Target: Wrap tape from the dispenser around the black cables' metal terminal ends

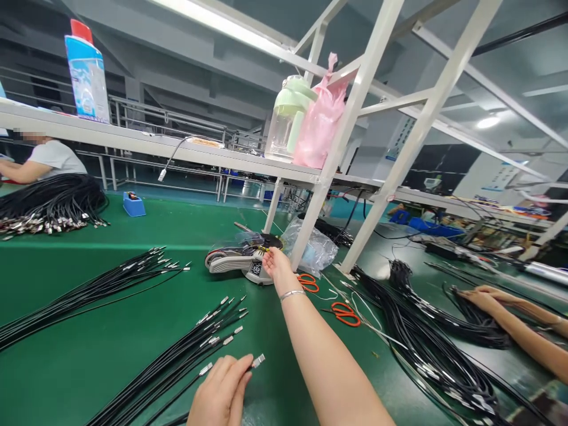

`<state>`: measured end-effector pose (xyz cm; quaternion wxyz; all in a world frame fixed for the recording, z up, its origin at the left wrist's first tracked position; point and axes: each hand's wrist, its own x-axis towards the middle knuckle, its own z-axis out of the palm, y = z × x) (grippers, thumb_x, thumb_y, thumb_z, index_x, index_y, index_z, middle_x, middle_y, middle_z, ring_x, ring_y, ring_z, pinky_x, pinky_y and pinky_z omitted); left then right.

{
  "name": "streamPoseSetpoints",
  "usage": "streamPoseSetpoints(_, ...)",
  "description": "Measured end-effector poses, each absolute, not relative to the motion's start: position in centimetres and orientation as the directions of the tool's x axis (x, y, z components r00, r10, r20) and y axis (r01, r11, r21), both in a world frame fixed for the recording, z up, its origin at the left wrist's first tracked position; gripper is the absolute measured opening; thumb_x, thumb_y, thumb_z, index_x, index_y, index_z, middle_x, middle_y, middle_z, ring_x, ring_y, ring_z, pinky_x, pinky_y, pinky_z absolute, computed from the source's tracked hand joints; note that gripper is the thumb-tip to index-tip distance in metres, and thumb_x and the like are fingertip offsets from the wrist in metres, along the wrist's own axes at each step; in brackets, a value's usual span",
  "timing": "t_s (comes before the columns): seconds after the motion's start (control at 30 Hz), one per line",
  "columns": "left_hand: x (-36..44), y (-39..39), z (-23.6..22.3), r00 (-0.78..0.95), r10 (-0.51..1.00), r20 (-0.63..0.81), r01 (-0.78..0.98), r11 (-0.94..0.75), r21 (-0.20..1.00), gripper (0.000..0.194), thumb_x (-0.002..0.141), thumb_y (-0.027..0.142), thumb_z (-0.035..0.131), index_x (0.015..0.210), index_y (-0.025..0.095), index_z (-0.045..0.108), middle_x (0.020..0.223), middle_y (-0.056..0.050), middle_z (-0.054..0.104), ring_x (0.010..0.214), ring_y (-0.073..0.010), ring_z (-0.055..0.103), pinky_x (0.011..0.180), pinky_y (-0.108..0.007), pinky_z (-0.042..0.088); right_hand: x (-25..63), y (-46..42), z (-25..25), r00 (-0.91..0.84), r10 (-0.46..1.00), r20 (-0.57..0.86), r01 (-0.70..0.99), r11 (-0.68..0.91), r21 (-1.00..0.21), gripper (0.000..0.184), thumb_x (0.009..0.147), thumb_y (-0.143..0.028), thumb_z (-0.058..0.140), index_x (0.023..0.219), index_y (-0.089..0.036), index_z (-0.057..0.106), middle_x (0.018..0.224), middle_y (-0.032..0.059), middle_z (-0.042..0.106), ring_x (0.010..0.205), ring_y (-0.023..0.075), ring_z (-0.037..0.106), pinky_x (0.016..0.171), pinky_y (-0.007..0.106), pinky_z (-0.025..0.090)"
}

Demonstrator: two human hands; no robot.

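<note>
My left hand (pixel 220 391) is closed at the front of the green table, pinching a black cable just behind its metal connector (pixel 258 361). My right hand (pixel 277 264) reaches forward, its fingers drawn together at a grey-white benchtop device (pixel 235 264) with a dark round part. A small yellow piece shows by those fingertips; what they grip is too small to make out. Beside my left hand lies a bundle of black cables (pixel 177 350) with metal connector ends. A second cable bundle (pixel 106 284) lies farther left.
Orange-handled scissors (pixel 346 314) and another orange pair (pixel 308 283) lie right of my forearm. White shelf posts (pixel 341 127) rise behind them, near a clear plastic bag (pixel 319 251). More black cables (pixel 426 331) lie at right, where another person's hands (pixel 483 299) work. A blue holder (pixel 134 205) stands at back left.
</note>
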<state>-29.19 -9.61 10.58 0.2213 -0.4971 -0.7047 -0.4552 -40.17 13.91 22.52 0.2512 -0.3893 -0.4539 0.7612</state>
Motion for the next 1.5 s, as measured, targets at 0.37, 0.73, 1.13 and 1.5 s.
streamPoseSetpoints(0.37, -28.5, -10.1, 11.7, -0.502, 0.454, 0.736, 0.838, 0.047, 0.543, 0.021, 0.087, 0.009, 0.045, 0.103, 0.018, 0.056, 0.085, -0.005, 0.059, 0.075, -0.0121, 0.06, 0.064, -0.02, 0.051, -39.6, 12.9, 22.7, -0.522, 0.813, -0.259, -0.134, -0.378, -0.916, 0.025, 0.089, -0.028, 0.054, 0.11, -0.015, 0.055, 0.108, 0.0069, 0.059, 0.087, 0.0187, 0.061, 0.073, 0.037, 0.053)
streamPoseSetpoints(0.73, -27.0, -10.6, 13.2, -0.563, 0.443, 0.697, 0.791, 0.044, 0.611, 0.029, 0.086, 0.008, 0.05, 0.111, 0.019, 0.057, 0.087, -0.005, 0.057, 0.078, -0.0124, 0.056, 0.068, -0.024, 0.048, -19.2, 2.1, 17.0, -0.724, 0.688, -0.061, -0.139, -0.232, -0.963, 0.02, 0.07, -0.036, 0.072, 0.074, -0.016, 0.069, 0.073, 0.0013, 0.067, 0.069, 0.0129, 0.059, 0.067, 0.024, 0.048)
streamPoseSetpoints(1.13, -26.1, -10.9, 13.4, -0.556, 0.482, 0.677, 0.803, 0.098, 0.588, 0.02, 0.087, 0.011, 0.046, 0.101, 0.019, 0.058, 0.078, -0.002, 0.06, 0.07, -0.0127, 0.055, 0.063, -0.025, 0.047, -18.2, -1.8, 15.5, -0.748, 0.662, -0.041, -0.137, -0.214, -0.967, 0.02, 0.073, -0.036, 0.068, 0.072, -0.016, 0.068, 0.082, 0.0066, 0.07, 0.079, 0.0194, 0.062, 0.07, 0.029, 0.051)
streamPoseSetpoints(1.5, -26.0, -11.2, 14.3, -0.478, 0.484, 0.733, 0.854, 0.061, 0.517, 0.016, 0.086, 0.008, 0.046, 0.088, 0.02, 0.057, 0.07, 0.001, 0.058, 0.066, -0.0107, 0.053, 0.062, -0.022, 0.044, -18.2, -2.0, 16.6, -0.731, 0.682, -0.015, -0.092, -0.12, -0.988, 0.012, 0.073, -0.03, 0.067, 0.071, -0.018, 0.069, 0.072, 0.0029, 0.067, 0.071, 0.0178, 0.061, 0.072, 0.029, 0.047)
